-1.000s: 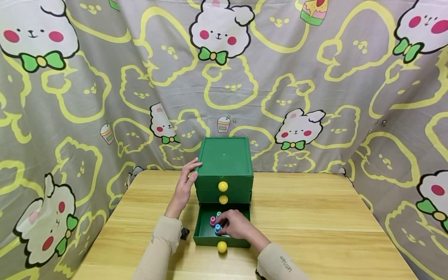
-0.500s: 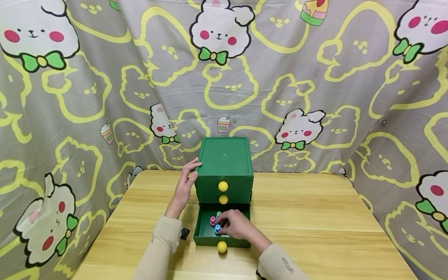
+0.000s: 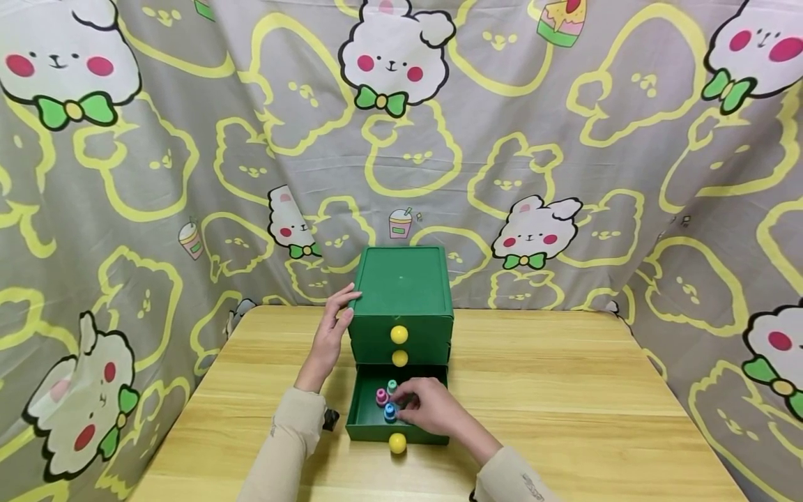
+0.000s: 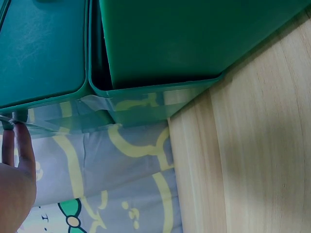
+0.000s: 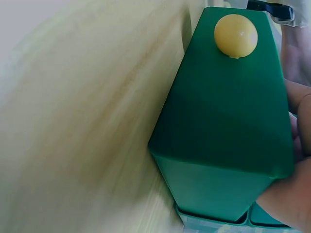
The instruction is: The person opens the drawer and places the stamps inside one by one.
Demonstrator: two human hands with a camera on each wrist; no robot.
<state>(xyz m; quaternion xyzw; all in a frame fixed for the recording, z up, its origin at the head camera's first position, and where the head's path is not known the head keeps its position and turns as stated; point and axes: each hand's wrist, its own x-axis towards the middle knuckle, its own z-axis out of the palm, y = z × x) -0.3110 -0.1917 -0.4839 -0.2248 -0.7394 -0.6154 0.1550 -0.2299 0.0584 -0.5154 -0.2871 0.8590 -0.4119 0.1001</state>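
Note:
A green drawer cabinet (image 3: 404, 279) with yellow ball knobs stands on the table, its lowest drawer (image 3: 364, 434) pulled out. Inside that drawer stand three small pieces with wide bases and narrow round tops: a blue one (image 3: 390, 412), a pink one (image 3: 381, 397) and a mint green one (image 3: 392, 386). My right hand (image 3: 433, 406) is over the drawer, thumb and fingers spread apart just right of the blue piece, holding nothing visible. My left hand (image 3: 329, 335) rests against the cabinet's left side, fingers extended near the top edge; the left wrist view shows its fingers (image 4: 24, 148) there.
The wooden table (image 3: 564, 390) extends on both sides of the cabinet. A patterned curtain (image 3: 414, 153) hangs behind and beside it. A small black item (image 3: 331, 418) shows by the left sleeve. The drawer's yellow knob (image 5: 235, 36) faces the person.
My right thumb and fingers have come apart from the blue piece, and the hand has shifted slightly right. More of the mint green piece shows. The left hand has stayed in place.

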